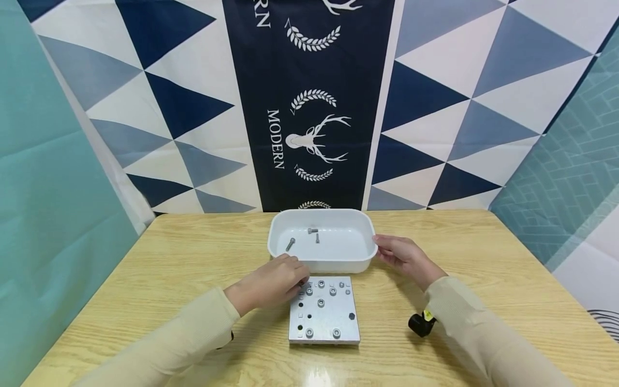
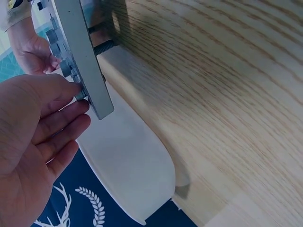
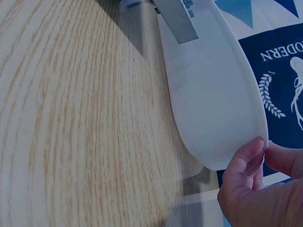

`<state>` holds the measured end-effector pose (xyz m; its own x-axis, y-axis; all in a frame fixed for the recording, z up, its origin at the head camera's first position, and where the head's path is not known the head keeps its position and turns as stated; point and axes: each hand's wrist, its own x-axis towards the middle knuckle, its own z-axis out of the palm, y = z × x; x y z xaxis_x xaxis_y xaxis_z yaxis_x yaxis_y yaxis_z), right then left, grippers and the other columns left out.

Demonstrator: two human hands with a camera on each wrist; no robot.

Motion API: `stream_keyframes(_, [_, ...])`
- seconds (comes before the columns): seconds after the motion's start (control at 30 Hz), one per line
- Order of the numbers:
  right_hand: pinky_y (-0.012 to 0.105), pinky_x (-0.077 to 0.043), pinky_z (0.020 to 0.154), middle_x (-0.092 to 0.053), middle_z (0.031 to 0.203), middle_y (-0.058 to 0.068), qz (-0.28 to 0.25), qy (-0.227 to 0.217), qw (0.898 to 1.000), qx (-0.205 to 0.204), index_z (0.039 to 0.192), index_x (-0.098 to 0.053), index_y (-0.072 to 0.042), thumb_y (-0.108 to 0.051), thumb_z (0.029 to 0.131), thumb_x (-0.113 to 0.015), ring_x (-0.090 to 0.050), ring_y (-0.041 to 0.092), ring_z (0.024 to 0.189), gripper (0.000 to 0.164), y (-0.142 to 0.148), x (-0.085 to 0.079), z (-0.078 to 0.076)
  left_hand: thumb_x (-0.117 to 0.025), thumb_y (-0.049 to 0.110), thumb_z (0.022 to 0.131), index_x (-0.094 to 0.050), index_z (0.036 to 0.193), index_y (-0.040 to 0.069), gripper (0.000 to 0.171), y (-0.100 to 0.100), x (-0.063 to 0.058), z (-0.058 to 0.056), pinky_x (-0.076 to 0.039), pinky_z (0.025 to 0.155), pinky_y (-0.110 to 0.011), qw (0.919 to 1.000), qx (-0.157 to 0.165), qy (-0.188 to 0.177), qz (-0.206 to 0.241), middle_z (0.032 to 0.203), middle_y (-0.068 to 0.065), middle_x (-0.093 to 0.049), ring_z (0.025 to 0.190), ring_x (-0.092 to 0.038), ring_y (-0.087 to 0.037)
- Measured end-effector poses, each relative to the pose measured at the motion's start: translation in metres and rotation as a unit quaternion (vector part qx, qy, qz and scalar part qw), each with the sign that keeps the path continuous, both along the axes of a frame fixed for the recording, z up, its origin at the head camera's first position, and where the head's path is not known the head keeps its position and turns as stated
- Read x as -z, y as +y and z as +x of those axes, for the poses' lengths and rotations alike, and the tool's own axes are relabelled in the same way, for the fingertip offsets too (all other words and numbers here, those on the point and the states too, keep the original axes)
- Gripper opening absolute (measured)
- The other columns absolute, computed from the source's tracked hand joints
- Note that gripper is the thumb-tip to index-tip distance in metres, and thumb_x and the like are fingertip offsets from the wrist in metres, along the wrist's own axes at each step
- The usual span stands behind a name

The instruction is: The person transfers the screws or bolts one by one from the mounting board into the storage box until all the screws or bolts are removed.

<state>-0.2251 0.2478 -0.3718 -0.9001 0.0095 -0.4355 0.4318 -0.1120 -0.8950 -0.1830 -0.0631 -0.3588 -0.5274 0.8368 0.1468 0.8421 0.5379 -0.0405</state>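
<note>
My left hand (image 1: 271, 280) is at the far left corner of a metal plate (image 1: 326, 321) set with several socket-head bolts and a few bare holes. In the left wrist view its thumb and fingertips pinch a bolt head (image 2: 80, 94) right at the plate's face. My right hand (image 1: 403, 257) pinches the right end of a white tray (image 1: 333, 266) standing just behind the plate. The right wrist view shows its thumb and fingers (image 3: 248, 150) on either side of the rim. Three loose bolts (image 1: 290, 245) lie inside the tray. Threaded shanks (image 2: 104, 47) stick out of the plate's underside.
A black object (image 1: 419, 325) with a yellow patch lies on the wooden table (image 1: 203, 252), partly covered by the right sleeve. Patterned cloth (image 1: 309, 70) hangs along the table's back edge, close behind the tray. A teal sheet (image 1: 53, 204) borders the left side.
</note>
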Motion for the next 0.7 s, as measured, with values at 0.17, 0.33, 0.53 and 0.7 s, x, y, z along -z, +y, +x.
stream_keyframes(0.17, [0.016,-0.055,0.073,-0.068,0.078,-0.006,0.001,0.004,1.0,-0.003,0.146,-0.035,0.001,-0.016,0.094,-0.059,-0.061,0.002,0.071,0.059,0.0004,-0.0013,-0.0019,-0.066,0.014,0.088,-0.066,0.093,0.015,0.005,0.0021,-0.0024,-0.0008,-0.049,0.081,-0.025,0.9999,0.004,0.01,-0.002,0.087,0.006,-0.067,0.08,-0.057,-0.009])
stream_keyframes(0.33, [0.015,-0.054,0.071,-0.067,0.079,-0.006,0.005,0.004,1.0,-0.006,0.145,-0.035,0.001,-0.017,0.094,-0.059,-0.061,0.003,0.071,0.059,-0.0001,-0.0031,-0.0023,-0.067,0.014,0.087,-0.067,0.092,0.015,0.005,0.0031,-0.0029,-0.0019,-0.048,0.078,-0.024,0.9997,0.009,0.021,-0.005,0.086,0.006,-0.067,0.078,-0.056,-0.009])
stream_keyframes(0.53, [0.015,-0.054,0.07,-0.066,0.083,-0.005,-0.006,0.01,1.0,-0.014,0.145,-0.035,0.002,-0.017,0.094,-0.06,-0.06,0.003,0.073,0.061,0.0009,-0.0027,-0.0008,-0.068,0.013,0.086,-0.066,0.091,0.016,0.006,0.0038,-0.0029,-0.0025,-0.048,0.078,-0.024,0.9993,0.016,0.035,-0.003,0.085,0.007,-0.067,0.078,-0.057,-0.009])
stream_keyframes(0.7, [0.015,-0.054,0.07,-0.067,0.081,-0.005,-0.01,0.007,1.0,-0.014,0.145,-0.033,0.003,-0.017,0.094,-0.059,-0.061,0.003,0.073,0.061,0.0003,-0.0009,0.0019,-0.068,0.013,0.086,-0.065,0.088,0.016,0.005,0.004,-0.0034,-0.0015,-0.047,0.076,-0.023,0.9987,0.025,0.043,-0.005,0.084,0.007,-0.067,0.077,-0.056,-0.009])
